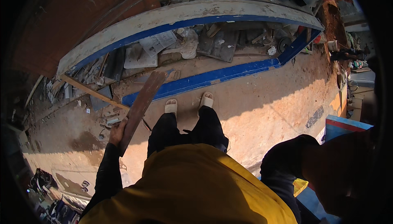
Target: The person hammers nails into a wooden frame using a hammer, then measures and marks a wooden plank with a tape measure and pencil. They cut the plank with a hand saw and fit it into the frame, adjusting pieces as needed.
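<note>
My left hand point(118, 132) grips the brown wooden plank point(141, 111) by its near end, before the blue-and-white frame point(221, 78); right hand unseen; likely stiff, moderately heavy, better balanced held mid-length

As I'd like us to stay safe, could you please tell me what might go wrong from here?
The left hand grips the wooden plank near one end, so it could swing or slip, perhaps onto the open-toed slides. The blue-edged frame lies just ahead of them and might trip a forward step. What looks like a handsaw, lying inside the frame, could be trodden on.
</note>
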Demonstrator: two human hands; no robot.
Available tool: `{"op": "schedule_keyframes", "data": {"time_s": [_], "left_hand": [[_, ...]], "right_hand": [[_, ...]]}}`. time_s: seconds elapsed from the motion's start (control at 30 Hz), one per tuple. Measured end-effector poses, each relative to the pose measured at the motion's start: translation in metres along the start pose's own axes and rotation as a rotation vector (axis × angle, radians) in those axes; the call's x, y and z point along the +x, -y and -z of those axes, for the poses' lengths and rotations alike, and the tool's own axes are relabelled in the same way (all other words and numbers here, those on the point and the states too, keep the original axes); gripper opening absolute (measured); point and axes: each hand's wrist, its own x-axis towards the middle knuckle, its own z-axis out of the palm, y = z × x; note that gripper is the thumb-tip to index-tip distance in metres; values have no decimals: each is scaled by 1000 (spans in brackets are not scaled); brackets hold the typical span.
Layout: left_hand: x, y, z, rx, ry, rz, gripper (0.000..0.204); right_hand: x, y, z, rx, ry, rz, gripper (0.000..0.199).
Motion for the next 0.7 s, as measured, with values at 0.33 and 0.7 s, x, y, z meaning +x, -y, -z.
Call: {"op": "schedule_keyframes", "data": {"time_s": [0.33,0.7], "left_hand": [[-115,146,-195,-167,-258,509,75],[-94,312,-366,-297,-387,697,70]], "right_hand": [[-454,-336,-161,-132,601,-1521,60],[-806,-607,-408,-428,1837,-492,51]]}}
